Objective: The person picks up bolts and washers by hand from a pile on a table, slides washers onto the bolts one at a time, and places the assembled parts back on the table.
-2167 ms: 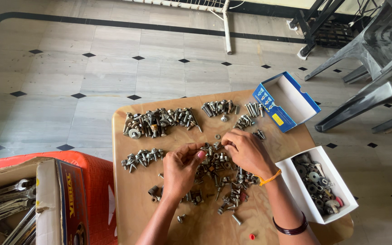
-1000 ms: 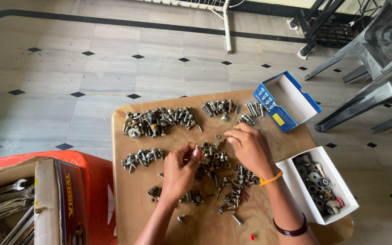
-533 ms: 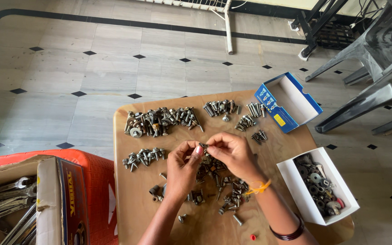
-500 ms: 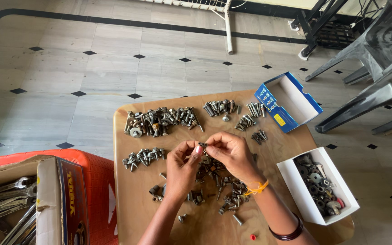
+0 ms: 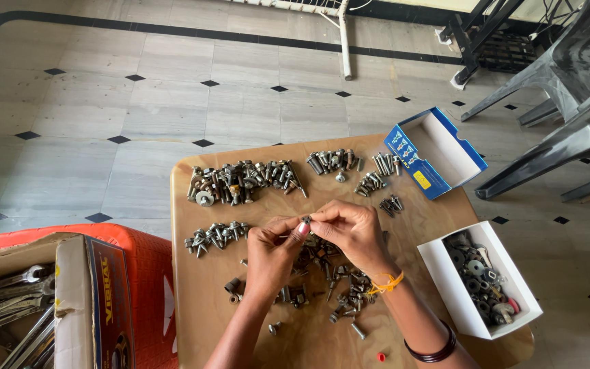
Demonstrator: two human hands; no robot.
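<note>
While our left hand and right hand pinch one small bolt above the loose fastener pile, a slip could drop it back among them.

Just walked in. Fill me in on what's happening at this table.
A person is working through loose metal hardware on a wooden table. The left hand and right hand meet over the middle pile, pinching a small bolt between the fingertips. Sorted groups of bolts lie along the far edge. An empty blue box and a white box of washers sit to the right.
</note>
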